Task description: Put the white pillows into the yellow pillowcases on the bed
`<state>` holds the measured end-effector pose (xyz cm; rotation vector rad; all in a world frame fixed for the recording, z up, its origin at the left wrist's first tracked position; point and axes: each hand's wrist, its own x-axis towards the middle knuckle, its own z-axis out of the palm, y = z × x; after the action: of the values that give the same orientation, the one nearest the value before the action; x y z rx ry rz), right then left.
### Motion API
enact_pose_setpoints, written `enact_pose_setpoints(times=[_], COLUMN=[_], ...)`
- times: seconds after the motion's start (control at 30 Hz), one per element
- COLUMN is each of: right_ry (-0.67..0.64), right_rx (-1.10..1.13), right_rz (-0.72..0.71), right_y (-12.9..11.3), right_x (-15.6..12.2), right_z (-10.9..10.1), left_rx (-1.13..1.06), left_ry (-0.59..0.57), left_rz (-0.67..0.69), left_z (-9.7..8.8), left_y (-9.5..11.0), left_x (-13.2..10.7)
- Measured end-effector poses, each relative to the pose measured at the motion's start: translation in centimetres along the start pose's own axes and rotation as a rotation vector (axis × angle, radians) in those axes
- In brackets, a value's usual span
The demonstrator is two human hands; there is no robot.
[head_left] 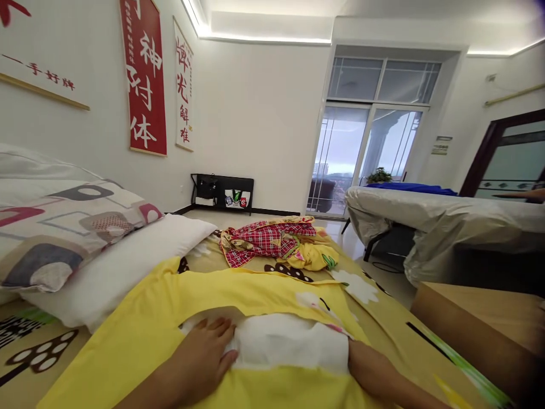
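A white pillow [289,343] lies partly inside a yellow pillowcase [179,301] on the bed in front of me. My left hand [204,355] rests flat on the pillow's left end at the case opening, fingers stretched out. My right hand [368,366] is at the pillow's right end; its fingers are tucked under the white fabric and hidden.
A bare white pillow [128,264] and a patterned pillow [63,233] lie at the left. Crumpled red plaid and yellow cloth [272,241] sits further up the bed. A wooden cabinet [481,329] stands at the right, with a covered table [447,218] beyond.
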<state>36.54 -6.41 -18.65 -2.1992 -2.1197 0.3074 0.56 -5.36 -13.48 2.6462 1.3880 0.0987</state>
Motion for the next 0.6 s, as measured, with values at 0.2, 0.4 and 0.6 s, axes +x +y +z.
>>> enact_pose_setpoints(times=[0.2, 0.4, 0.6], right_ry=[-0.048, 0.017, -0.023], right_rx=[-0.024, -0.402, -0.496], right_rz=[0.040, 0.050, 0.134], right_y=[-0.8, -1.9, -1.7], right_x=[-0.2, -0.8, -0.5], right_z=[0.2, -3.6, -2.7], left_rx=[0.041, 0.010, -0.025], left_ry=[-0.044, -0.066, -0.062], left_rz=[-0.025, -0.028, -0.048], left_z=[-0.3, -0.6, -0.7], left_y=[0.2, 0.3, 0.6], left_x=[-0.1, 0.0, 0.1])
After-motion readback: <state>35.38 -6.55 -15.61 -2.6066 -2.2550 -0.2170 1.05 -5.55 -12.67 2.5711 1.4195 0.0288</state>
